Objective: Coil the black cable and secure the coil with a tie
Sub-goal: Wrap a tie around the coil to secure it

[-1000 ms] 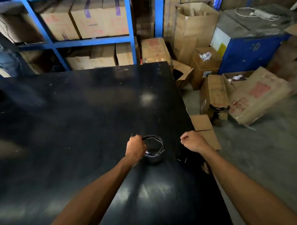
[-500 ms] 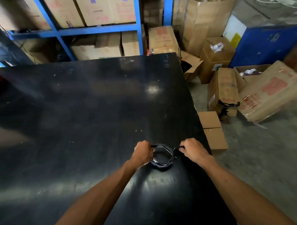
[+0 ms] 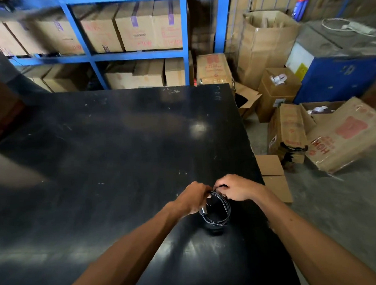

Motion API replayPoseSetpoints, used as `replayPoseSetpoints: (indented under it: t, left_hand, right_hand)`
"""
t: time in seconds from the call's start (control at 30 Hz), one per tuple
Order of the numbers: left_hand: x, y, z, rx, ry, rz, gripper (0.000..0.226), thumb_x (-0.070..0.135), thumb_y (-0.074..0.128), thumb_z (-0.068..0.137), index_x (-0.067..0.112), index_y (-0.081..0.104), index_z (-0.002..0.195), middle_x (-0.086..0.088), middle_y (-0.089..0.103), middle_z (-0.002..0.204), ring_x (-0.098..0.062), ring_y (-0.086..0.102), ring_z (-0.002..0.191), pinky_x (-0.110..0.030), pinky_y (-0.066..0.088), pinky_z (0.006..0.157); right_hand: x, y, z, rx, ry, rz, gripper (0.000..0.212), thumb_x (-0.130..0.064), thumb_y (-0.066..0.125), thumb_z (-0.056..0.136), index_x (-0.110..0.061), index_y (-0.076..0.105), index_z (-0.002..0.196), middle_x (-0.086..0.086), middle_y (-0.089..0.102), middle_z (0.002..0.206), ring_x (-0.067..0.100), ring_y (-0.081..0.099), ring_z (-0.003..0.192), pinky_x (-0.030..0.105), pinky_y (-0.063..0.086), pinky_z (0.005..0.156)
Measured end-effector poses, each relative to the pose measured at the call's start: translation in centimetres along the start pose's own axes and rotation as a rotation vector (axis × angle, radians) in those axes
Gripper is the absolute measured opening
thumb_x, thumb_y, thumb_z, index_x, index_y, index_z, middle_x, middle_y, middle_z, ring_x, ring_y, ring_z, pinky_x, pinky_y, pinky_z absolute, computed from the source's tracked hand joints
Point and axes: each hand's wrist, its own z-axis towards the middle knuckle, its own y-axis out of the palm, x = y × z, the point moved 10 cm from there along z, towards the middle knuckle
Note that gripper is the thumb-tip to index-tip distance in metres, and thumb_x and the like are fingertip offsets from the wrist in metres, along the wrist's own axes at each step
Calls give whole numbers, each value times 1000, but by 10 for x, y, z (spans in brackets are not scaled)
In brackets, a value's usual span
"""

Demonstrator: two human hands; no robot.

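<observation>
Both hands now meet at the top of the coiled black cable (image 3: pixel 218 211) above the dark surface (image 3: pixel 119 155), the left hand (image 3: pixel 194 197) clenched on its loops, the right hand (image 3: pixel 235 188), apart a moment ago, curled there, seemingly starting the tie, itself unseen.

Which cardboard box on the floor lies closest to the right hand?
The small flat box beside the table's right edge, just past the right hand; the others sit farther back.

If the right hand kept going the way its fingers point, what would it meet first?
The right hand points leftward across the top of the cable coil, which it already touches; next in line is probably the left hand, fingers nearly meeting, though depth is unclear.
</observation>
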Motion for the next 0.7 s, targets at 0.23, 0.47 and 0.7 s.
replayPoseSetpoints:
  t: [0.23, 0.47, 0.7]
  left_hand:
    - [-15, -6, 0, 24, -200, -179, 20, 11, 57, 94, -1, 73, 98, -19, 75, 94, -33, 71, 88, -43, 59, 80]
    - [-38, -4, 1, 3, -335, -447, 14, 8, 66, 88, 1, 78, 87, -2, 71, 65, -7, 61, 55, -14, 47, 55]
    - [-46, -6, -4, -135, -393, -499, 19, 16, 62, 91, 2, 73, 84, -9, 63, 75, -21, 50, 72, -38, 37, 68]
  right_hand:
    - [-34, -35, -21, 367, -177, 18, 23, -13, 72, 92, -20, 75, 115, -3, 77, 109, 13, 71, 100, 28, 56, 88]
    - [-81, -23, -50, 411, -464, -301, 22, -11, 58, 93, -11, 78, 103, 1, 68, 105, 19, 66, 91, 36, 55, 81]
    - [-89, -6, -59, 405, -522, -545, 42, -28, 68, 90, -11, 64, 129, 4, 59, 127, 21, 61, 110, 35, 57, 92]
